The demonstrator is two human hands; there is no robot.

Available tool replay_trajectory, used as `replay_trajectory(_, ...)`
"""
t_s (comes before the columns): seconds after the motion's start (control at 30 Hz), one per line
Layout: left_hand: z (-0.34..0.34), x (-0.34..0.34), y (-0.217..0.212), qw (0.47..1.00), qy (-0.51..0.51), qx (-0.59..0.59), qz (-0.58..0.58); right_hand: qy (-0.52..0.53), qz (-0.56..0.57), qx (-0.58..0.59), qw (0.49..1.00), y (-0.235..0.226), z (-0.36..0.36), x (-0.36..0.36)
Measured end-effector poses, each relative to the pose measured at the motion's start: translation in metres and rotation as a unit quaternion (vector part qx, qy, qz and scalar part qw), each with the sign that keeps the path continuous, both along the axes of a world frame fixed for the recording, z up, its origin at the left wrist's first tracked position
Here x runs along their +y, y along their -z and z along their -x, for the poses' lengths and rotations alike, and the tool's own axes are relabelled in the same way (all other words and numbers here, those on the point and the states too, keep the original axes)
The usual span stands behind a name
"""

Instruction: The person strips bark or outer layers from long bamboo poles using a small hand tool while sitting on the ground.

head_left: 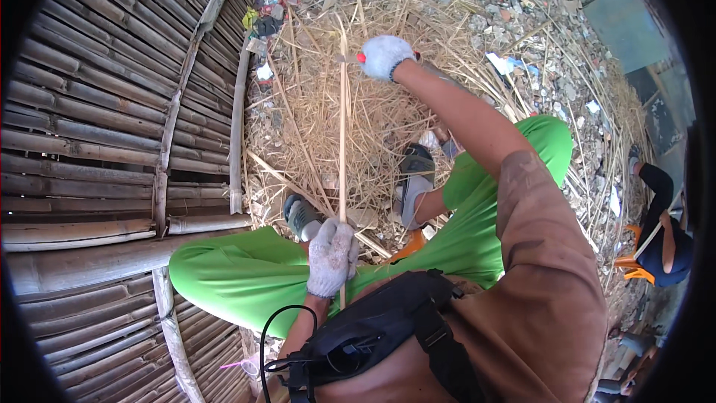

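**Thin bamboo strip held at both ends**

Your left hand (332,256), in a grey work glove, is closed around the near end of a long bamboo strip (343,142), low between your knees in green trousers (246,272). Your right hand (384,56), in a white glove with red fingertips, is stretched out and closed on the strip's far end; whether it also holds a small tool there is too small to tell. The strip runs nearly straight between the two grips, above a heap of dry shavings and straw (388,116) on the ground.

It looks light and springy, stiff along its length but likely to bend or whip sideways if one end goes free. Its edges are probably sharp and splintery, so the gloves matter. Holding near both ends, as you do now, keeps it steady. A woven bamboo panel (97,104) lies to your left.
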State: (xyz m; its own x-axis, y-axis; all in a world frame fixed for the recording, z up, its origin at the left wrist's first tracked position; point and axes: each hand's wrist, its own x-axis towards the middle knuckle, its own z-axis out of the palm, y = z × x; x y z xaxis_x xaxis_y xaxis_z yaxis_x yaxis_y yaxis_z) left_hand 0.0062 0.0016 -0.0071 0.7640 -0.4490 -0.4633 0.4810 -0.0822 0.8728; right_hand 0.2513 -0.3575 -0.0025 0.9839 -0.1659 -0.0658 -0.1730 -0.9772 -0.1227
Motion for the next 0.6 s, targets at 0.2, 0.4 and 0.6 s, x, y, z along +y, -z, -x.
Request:
replay_trajectory(0.2, -0.009, -0.001, -0.028, 0.999, 0.004, -0.032, 0.000, 0.139, -0.060, -0.044, 0.988, -0.040, -0.048, -0.021)
replay_trajectory(0.4, -0.008, 0.001, -0.048, 0.997, 0.015, -0.067, 0.022, 0.245, -0.013, -0.145, 0.959, -0.145, -0.037, -0.179)
replay_trajectory(0.6, -0.048, -0.024, -0.089, 0.991, 0.000, -0.095, 0.096, 0.141, -0.119, -0.221, 0.958, -0.201, 0.047, -0.144)
